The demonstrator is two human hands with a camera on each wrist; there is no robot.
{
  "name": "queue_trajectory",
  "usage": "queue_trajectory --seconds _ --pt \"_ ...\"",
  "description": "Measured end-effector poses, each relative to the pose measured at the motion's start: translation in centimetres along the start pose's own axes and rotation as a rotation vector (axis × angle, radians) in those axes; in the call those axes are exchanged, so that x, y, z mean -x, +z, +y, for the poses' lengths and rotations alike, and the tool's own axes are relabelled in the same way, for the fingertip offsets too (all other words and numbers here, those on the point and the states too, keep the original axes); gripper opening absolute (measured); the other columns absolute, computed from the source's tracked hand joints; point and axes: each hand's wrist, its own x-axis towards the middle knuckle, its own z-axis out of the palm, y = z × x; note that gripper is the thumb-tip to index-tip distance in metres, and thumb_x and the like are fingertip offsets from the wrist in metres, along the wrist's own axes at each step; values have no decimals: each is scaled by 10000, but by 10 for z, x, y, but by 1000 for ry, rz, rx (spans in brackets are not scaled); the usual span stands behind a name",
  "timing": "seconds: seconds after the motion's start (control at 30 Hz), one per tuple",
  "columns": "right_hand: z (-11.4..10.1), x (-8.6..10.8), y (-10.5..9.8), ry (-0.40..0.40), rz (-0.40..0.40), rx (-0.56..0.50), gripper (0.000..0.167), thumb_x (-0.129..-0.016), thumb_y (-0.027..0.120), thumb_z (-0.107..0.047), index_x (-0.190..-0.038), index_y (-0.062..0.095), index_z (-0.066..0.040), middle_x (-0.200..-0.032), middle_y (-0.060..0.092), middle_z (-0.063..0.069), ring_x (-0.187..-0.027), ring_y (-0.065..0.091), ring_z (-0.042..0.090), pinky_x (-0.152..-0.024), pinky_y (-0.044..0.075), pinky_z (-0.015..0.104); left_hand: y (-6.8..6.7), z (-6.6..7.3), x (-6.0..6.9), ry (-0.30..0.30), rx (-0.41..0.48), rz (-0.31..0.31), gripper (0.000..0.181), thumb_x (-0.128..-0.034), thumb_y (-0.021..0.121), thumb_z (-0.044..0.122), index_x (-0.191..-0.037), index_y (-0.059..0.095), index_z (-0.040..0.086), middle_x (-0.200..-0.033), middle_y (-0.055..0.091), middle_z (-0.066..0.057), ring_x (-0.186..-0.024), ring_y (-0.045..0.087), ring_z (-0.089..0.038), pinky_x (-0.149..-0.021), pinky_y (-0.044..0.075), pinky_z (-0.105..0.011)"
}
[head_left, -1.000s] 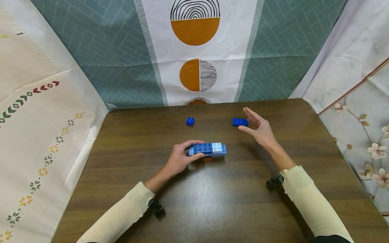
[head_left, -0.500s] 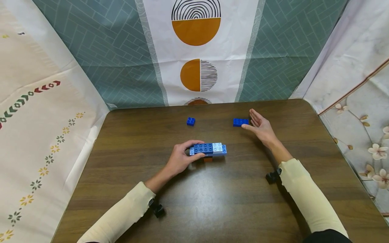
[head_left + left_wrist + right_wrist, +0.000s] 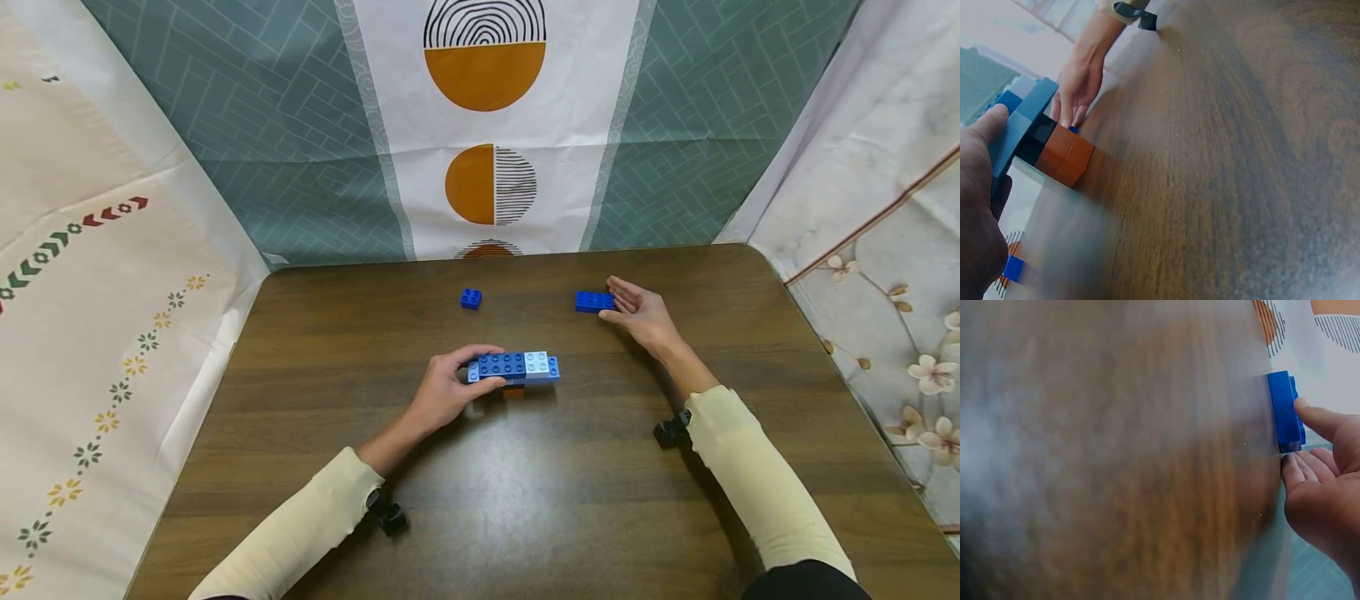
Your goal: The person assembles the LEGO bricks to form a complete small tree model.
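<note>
In the head view my left hand (image 3: 441,392) grips the left end of a toy brick build (image 3: 513,367), thumb at the near side and fingers behind. The build has blue and pale blue bricks on top and orange bricks (image 3: 1066,153) at its base, which stands on the table. My right hand (image 3: 643,318) is at the right end of a loose blue brick (image 3: 594,302), palm facing it. In the right wrist view the thumb overlaps the brick's studded side and the fingers lie by its end; whether they touch cannot be told.
A smaller blue brick (image 3: 470,299) lies farther back on the brown wooden table (image 3: 337,333), left of the long blue one. Patterned cloths hang behind the table (image 3: 495,183) and at both sides.
My right hand first shifted right, then came back left, its fingers nearer the loose blue brick. The left hand and the build have stayed in place.
</note>
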Motion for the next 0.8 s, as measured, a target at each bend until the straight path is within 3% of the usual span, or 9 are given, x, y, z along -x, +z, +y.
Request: queue_trajectory --seconds 0.3,0.8 --pt "-6 -3 2 -27 13 182 590 -1027 670 26 -1573 450 47 -1600 462 232 -1482 444 347 -1147 397 358 -1 0 0 -1 -7 -2 395 -919 870 218 -1292 757 159 -1255 754 -8 -1046 699 -203 -890 594 -446" --pt "-16 1 1 -23 47 262 446 -1019 727 -75 -1437 626 42 -1424 643 226 -1351 601 369 -1034 513 272 1 -1 -1 15 -37 12 408 -895 886 153 -1281 756 128 -1237 762 -29 -1047 702 -199 -890 589 -441"
